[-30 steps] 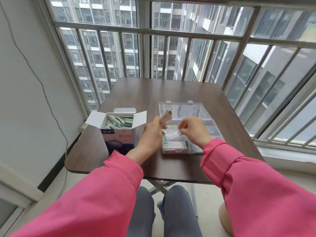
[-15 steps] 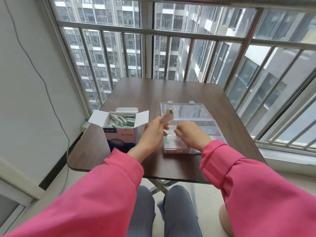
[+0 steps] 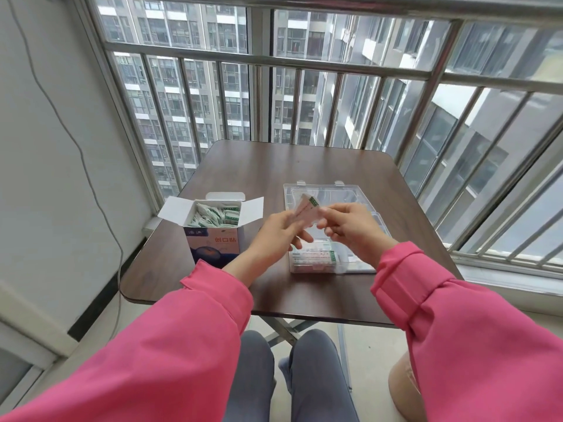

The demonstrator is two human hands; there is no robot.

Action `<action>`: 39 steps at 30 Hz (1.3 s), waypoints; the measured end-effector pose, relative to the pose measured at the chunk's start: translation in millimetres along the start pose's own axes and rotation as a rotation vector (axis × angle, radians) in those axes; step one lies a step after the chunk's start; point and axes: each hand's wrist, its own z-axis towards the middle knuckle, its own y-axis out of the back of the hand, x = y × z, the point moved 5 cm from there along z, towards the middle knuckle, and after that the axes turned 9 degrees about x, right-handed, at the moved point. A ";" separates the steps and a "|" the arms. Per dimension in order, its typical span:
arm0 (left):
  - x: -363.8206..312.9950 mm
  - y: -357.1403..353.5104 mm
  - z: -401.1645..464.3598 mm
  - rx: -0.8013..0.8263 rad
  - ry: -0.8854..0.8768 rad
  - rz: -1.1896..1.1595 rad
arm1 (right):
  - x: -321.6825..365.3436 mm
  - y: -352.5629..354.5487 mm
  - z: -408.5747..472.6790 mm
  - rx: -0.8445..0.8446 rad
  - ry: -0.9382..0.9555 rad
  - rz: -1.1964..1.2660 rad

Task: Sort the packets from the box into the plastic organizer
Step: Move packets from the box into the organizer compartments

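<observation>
Two hands meet over the plastic organizer (image 3: 362,263), both on one small stack of packets (image 3: 306,211). Left hand (image 3: 278,231) pinches the stack at its near-left end between thumb and fingers. Right hand (image 3: 350,226) takes the opposite end with fingertips curled onto it. Stack is held in the air, tilted, above the organizer's hinged lid (image 3: 323,193), which lies open and flat behind the tray.

Step in hand, as judged: peel one packet off the stack and lay it in a compartment. To do it well, keep the left pinch firm, slide a single packet free with the right, then lay it flat and in line with the packets already stacked (image 3: 313,255) in the near-left compartment. Risk: thin packets fan out or two come away together.

Box (image 3: 213,236) stands upright to the left of the organizer, flaps open, many loose packets inside (image 3: 214,215); much sorting remains.

Surface: dark wood-grain table (image 3: 274,166), rounded corners, on a metal folding frame. Room: glazed balcony with a metal railing (image 3: 274,60), tall apartment blocks outside, white wall at left with a thin cable (image 3: 76,141) hanging down it. Pink sleeves, grey trousers below.
</observation>
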 end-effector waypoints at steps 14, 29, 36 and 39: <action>12.8 16.6 4.9 -0.278 0.082 0.107 | -4.2 29.6 3.4 -0.176 0.000 -0.074; 13.0 12.1 6.5 -0.217 0.069 0.112 | -9.2 -3.2 23.7 -0.106 0.075 -1.071; 9.7 10.2 4.5 -0.177 0.065 0.080 | -8.1 -7.5 20.2 -0.061 0.124 -1.150; 8.6 8.9 3.5 -0.144 0.058 0.045 | -1.3 -2.8 14.5 -0.067 0.143 -0.779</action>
